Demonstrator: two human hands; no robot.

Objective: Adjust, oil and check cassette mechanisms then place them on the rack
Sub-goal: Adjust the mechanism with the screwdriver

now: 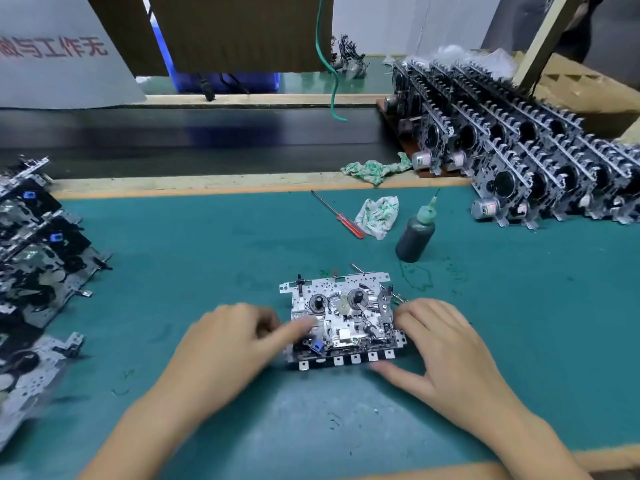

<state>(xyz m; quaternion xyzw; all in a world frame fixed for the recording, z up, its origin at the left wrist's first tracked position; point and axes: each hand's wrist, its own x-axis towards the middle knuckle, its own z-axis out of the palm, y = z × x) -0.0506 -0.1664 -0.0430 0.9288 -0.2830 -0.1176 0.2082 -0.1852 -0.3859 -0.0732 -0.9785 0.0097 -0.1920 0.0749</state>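
Cassette mechanism point(343, 320) lies flat on our green mat point(207, 237); our right hand point(446, 348) braces its right edge with spread, relaxed fingers, steadying it while our left hand point(228, 344) presses 1 extended finger onto its left side, probably checking.

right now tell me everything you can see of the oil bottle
The oil bottle is a small dark squeeze bottle, seemingly plastic, with a green cone cap ending in a thin needle tip. It stands upright but leaning slightly on the green mat, right of a crumpled cloth. Nothing touches it. Green smears mark the mat beside it.
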